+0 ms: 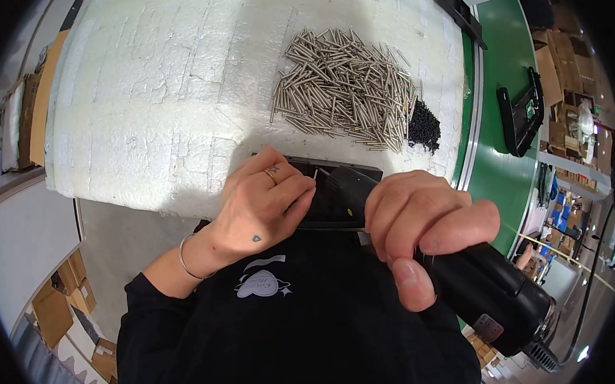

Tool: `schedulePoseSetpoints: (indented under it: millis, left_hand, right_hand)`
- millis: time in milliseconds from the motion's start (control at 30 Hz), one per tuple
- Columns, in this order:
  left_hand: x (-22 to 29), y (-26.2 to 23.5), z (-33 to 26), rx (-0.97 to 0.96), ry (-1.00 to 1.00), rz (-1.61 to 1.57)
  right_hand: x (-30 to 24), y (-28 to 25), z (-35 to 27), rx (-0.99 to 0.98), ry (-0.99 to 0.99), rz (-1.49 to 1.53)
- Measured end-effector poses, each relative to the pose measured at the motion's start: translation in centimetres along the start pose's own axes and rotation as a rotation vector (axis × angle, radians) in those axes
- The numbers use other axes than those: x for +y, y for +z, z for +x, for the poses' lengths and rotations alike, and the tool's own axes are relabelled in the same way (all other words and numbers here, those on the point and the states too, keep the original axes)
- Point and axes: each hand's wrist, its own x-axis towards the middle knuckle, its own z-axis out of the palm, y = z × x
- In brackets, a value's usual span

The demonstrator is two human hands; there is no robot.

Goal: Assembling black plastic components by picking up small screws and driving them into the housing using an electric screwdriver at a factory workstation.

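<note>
Your right hand (420, 221) is closed tight around the black power tool (486, 290), thumb across its body. Your left hand (263, 201) presses curled fingers onto the black part (329, 198) just ahead of that grip. Beyond both lie metal pins (344, 86) on white foam (176, 80).

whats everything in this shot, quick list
thin silver metal pins: one loose heap, count unclear, far right of the pad
small black plastic bits: one pile, right of the pins
white foam work pad: one, covers the bench top
flat black plastic part: one, at the pad's near edge, under both hands
black handheld power tool: one, lower right
green conveyor belt: one, right side, carrying a black frame
brown cardboard boxes: several, floor lower left
left hand: ring and bracelet, fingers on the black part
right hand: wrapped round the tool
</note>
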Motion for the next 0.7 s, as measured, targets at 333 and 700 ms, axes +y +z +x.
schedulePoseSetpoints:
  millis: [333, 700]
  left_hand:
    - [0.5, 0.4, 0.5, 0.01, 0.065, 0.036]
    - [1.5, 0.4, 1.1, -0.075, 0.016, 0.164]
  right_hand:
    - [0.3, 1.0, -0.2, 0.122, 0.029, 0.011]
    - [-2.7, -5.3, -3.5, 0.819, -0.215, 0.021]
